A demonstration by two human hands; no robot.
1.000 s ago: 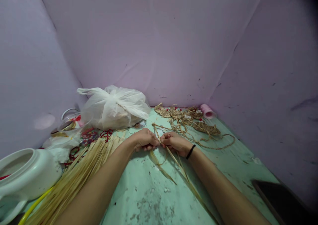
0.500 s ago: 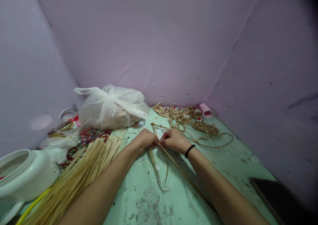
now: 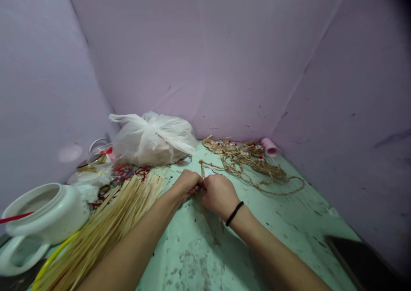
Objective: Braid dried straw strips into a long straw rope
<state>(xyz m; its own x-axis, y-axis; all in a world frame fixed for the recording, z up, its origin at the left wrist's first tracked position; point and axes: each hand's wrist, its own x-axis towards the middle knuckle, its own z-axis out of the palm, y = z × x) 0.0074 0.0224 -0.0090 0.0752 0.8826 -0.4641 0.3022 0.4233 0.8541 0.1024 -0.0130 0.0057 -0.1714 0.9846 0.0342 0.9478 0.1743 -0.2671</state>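
My left hand (image 3: 188,184) and my right hand (image 3: 218,193) meet over the green table (image 3: 199,256), fingers pinched together on thin dried straw strips. A braided end of the straw (image 3: 203,167) sticks up just beyond the fingertips. The loose strips below the hands are mostly hidden under my right wrist, which wears a black band (image 3: 234,213). A long braided straw cord (image 3: 257,171) trails from the hands to the right and back.
A bundle of straw strips (image 3: 105,227) lies at the left, beside a white plastic jar (image 3: 45,214) and a yellow tube (image 3: 51,261). A white plastic bag (image 3: 154,139), red threads (image 3: 141,171), a pink spool (image 3: 269,147) and lilac walls surround. A dark object (image 3: 362,261) sits bottom right.
My right hand has shifted left and nearer, covering the loose straw ends that trailed toward me. The view has swung slightly right.
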